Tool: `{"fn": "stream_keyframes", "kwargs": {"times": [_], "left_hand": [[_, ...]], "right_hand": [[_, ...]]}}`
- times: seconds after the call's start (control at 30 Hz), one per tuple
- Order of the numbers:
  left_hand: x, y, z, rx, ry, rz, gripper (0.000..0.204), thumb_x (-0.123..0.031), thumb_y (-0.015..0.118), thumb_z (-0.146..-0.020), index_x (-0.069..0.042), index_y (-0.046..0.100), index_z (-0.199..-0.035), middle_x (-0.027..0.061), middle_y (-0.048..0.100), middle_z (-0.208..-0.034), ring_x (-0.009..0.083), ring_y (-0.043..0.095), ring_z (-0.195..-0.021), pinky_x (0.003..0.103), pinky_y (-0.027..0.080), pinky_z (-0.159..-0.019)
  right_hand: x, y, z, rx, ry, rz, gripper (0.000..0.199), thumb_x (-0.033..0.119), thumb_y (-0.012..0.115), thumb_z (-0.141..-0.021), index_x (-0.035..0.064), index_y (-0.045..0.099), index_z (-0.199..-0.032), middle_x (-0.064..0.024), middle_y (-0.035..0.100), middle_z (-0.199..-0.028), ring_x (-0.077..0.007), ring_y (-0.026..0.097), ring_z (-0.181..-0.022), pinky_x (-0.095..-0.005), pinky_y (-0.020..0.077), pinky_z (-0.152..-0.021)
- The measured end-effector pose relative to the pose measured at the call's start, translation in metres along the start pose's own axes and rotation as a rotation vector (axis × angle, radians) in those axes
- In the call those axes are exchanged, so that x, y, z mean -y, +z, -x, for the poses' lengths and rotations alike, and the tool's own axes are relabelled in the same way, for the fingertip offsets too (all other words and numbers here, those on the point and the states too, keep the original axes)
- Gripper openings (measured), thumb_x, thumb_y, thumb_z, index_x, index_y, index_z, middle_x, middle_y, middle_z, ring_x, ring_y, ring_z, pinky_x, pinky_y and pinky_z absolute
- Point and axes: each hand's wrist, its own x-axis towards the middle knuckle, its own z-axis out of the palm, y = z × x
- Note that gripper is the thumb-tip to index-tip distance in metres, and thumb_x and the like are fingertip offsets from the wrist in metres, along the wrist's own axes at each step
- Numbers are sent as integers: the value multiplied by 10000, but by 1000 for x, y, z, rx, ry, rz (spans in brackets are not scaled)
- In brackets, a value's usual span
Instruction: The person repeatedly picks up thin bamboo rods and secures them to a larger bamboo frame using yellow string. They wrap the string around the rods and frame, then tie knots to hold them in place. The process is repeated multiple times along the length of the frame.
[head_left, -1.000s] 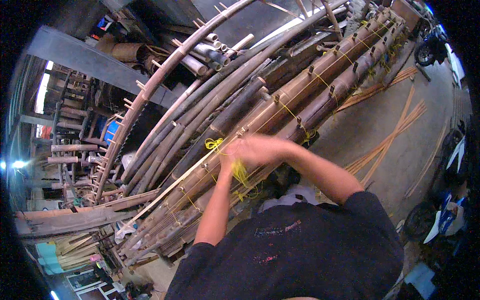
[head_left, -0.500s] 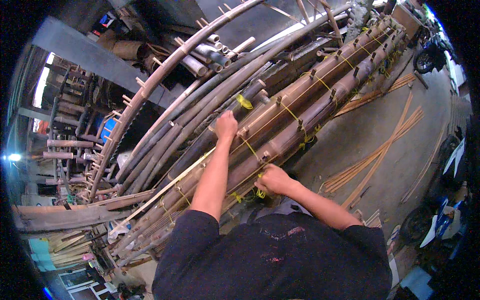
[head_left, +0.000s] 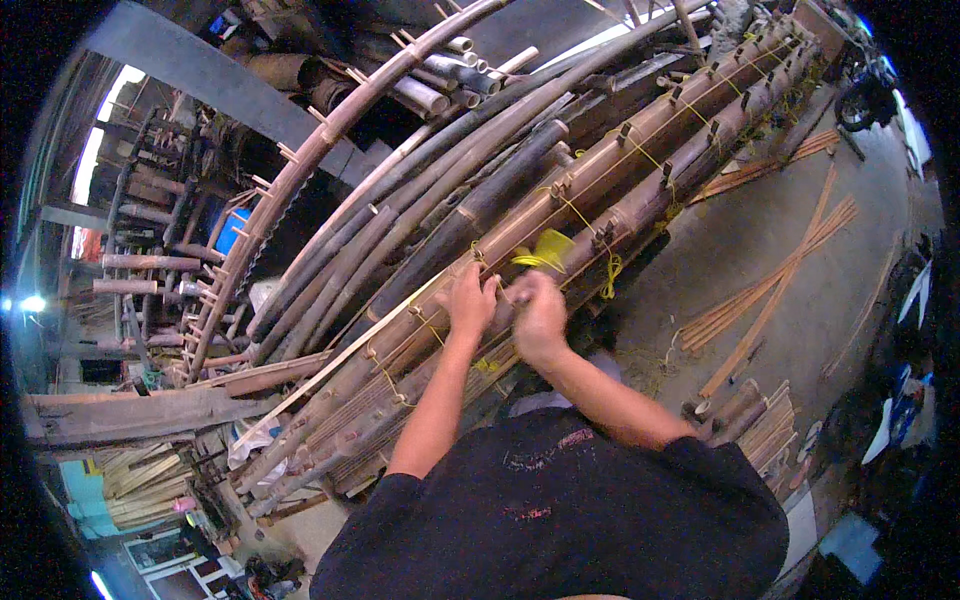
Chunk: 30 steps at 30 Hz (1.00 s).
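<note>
Two long brown bamboo poles lie side by side, the far pole [head_left: 600, 155] and the near pole [head_left: 640, 212], with short dark pegs through them and yellow twine lashed across. Over the poles, my left hand [head_left: 470, 303] is closed, its fingertips bent together beside a lashing; what they pinch is too small to make out. Just to its right, my right hand [head_left: 541, 318] is closed and slightly blurred, its fingers curled by the yellow twine. A loose yellow twine bundle [head_left: 545, 252] shows right above that hand, over the poles.
Long dark bamboo poles [head_left: 400, 235] are stacked beyond the work. A curved pole with pegs [head_left: 310, 155] rises at the left. Thin bamboo strips [head_left: 770, 275] lie crossed on the floor at right. A motorcycle [head_left: 862, 105] stands at the far right.
My left hand has come down and nearer, from the dark poles to the lashed ones. My right hand has moved up and away from me, close beside it. The twine bundle has shifted right and down.
</note>
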Motion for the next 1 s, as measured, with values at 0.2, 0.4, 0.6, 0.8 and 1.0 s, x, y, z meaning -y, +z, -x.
{"fn": "stream_keyframes", "kwargs": {"times": [0.2, 0.4, 0.6, 0.8, 1.0], "left_hand": [[22, 26, -3, -220, 170, 270, 367, -328, 523, -921, -112, 586, -1211, 204, 630, -1106, 431, 536, -1107, 508, 353, -989], [-2, 2, -15, -48, -53, 197, 381, -342, 438, -950, -40, 645, -1053, 237, 650, -1000, 465, 577, -994, 526, 415, -896], [-31, -18, -10, -92, -38, 258, 286, -281, 468, -965, -51, 635, -989, 194, 617, -779, 361, 616, -792, 415, 465, -712], [-61, -80, -90, -172, -7, 468, 323, -228, 470, -978, -18, 667, -831, 98, 655, -715, 188, 654, -697, 335, 487, -645], [72, 19, -167, -110, -146, 335, 259, -239, 571, -858, 0, 672, -849, 170, 685, -814, 281, 648, -759, 413, 489, -715]], "right_hand": [[20, 78, -68, 1010, -606, 1729, 395, 491, 406, -941, 248, 710, -1007, -193, 646, -1082, -326, 560, -1144, -708, 155, -1032], [33, 59, -113, 790, -40, 899, 508, 414, 400, -975, -27, 651, -951, -187, 646, -985, -335, 570, -1019, -479, 384, -942], [-35, -75, -27, 1148, -674, 976, 458, 308, 525, -937, 10, 564, -591, -196, 543, -574, -392, 569, -633, -446, 481, -724], [-22, -62, -9, 975, -445, 981, 412, 336, 615, -884, 16, 585, -626, -183, 559, -607, -375, 560, -633, -434, 470, -731], [-66, -125, -44, 300, -366, 783, 347, 266, 469, -976, 33, 688, -841, -100, 676, -878, -215, 620, -809, -360, 481, -794]]}}
